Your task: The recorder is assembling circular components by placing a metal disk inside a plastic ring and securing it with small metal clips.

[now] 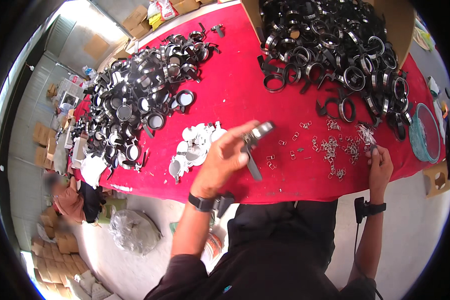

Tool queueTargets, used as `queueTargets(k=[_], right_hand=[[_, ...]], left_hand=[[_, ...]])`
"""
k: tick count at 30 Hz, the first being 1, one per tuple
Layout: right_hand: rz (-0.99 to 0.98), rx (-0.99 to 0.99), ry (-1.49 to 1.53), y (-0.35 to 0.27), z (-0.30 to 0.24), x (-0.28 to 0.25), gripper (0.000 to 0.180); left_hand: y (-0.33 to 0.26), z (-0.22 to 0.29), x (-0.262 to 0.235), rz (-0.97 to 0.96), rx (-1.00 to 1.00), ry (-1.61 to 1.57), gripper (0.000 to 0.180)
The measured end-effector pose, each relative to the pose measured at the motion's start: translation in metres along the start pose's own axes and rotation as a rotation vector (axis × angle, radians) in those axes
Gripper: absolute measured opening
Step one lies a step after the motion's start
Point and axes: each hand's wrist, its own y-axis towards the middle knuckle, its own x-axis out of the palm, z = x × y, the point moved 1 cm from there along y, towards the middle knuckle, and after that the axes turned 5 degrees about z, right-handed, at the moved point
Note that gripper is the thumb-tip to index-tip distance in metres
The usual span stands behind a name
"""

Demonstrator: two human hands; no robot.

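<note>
Left grip (222,161) holds ringed part (262,130) — right grip (380,169), contents unclear.

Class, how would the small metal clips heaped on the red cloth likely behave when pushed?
The metal clips likely stay stiff, being shiny bent metal. Heaped ones may snag, since their open loops overlap. Scattered ones look flat, so they'd probably slide, not roll.

Dark-handled silver ring (263,130), tilted in left fingers (242,159), small silvery clips (365,134), heaped by right fingers (383,157)
</note>
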Motion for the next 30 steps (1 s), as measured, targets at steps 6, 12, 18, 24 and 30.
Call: queueTargets(k=[6, 12, 18, 24, 30], right_hand=[[0.060, -0.088, -0.064, -0.009, 0.002, 0.006, 0.018], [0.058, -0.110, -0.043, -0.013, -0.010, 0.010, 0.018], [0.067, -0.028, 0.009, -0.014, -0.018, 0.004, 0.029], [0.249, -0.112, 0.039, -0.009, -0.013, 0.008, 0.051], [0.298, -0.051, -0.208, -0.004, -0.008, 0.008, 0.067]], left_hand=[[0.093, 0.095, -0.126, 0.280, 0.337, 0.727, 0.060], [0.156, 0.120, -0.178, 0.881, 0.611, 1.384, 0.057], [0.198, 0.005, -0.085, 0.238, 0.492, 1.446, 0.046], [0.218, -0.063, -0.010, 0.007, 0.389, 1.505, 0.043], [0.228, -0.033, 0.005, 0.102, 0.481, 1.448, 0.026]])
